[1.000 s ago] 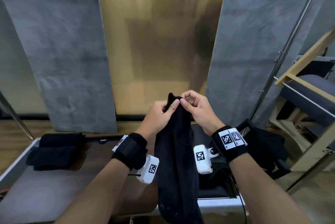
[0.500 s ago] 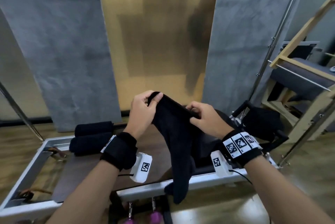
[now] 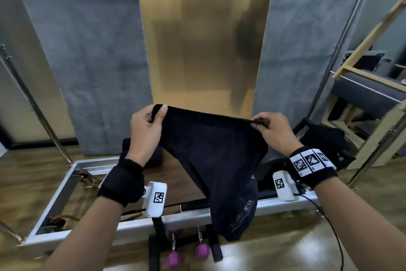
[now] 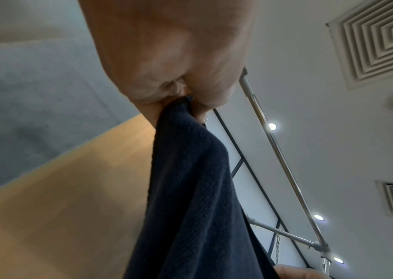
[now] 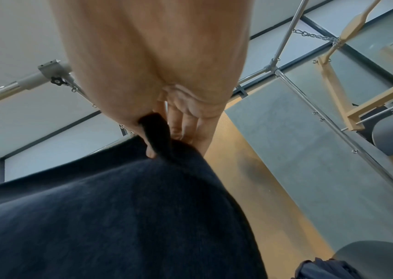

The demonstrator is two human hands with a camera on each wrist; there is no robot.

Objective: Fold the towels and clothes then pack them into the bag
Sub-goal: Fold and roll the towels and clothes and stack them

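A dark navy towel (image 3: 215,161) hangs in the air in front of me, spread between both hands. My left hand (image 3: 151,120) pinches its top left corner. My right hand (image 3: 267,125) pinches the top right corner. The towel's lower end, with pale lettering, droops past the front rail of the metal frame (image 3: 136,226). In the left wrist view the towel (image 4: 190,188) runs down from my left hand (image 4: 181,98). The right wrist view has the cloth (image 5: 119,217) held by thumb and fingers of my right hand (image 5: 157,132). A dark heap of cloth (image 3: 325,145) lies at the right.
Below the towel is a low metal-framed bed with a brown pad (image 3: 175,178). Dark rolled cushions (image 3: 131,145) sit at its far end. Slanted steel poles (image 3: 342,33) rise left and right. A wooden-framed apparatus (image 3: 369,86) stands at the right. Purple weights (image 3: 173,259) hang under the front rail.
My hands have moved apart, left going left and right going right. The towel went from a bunched narrow hang to spread wide along its top edge.
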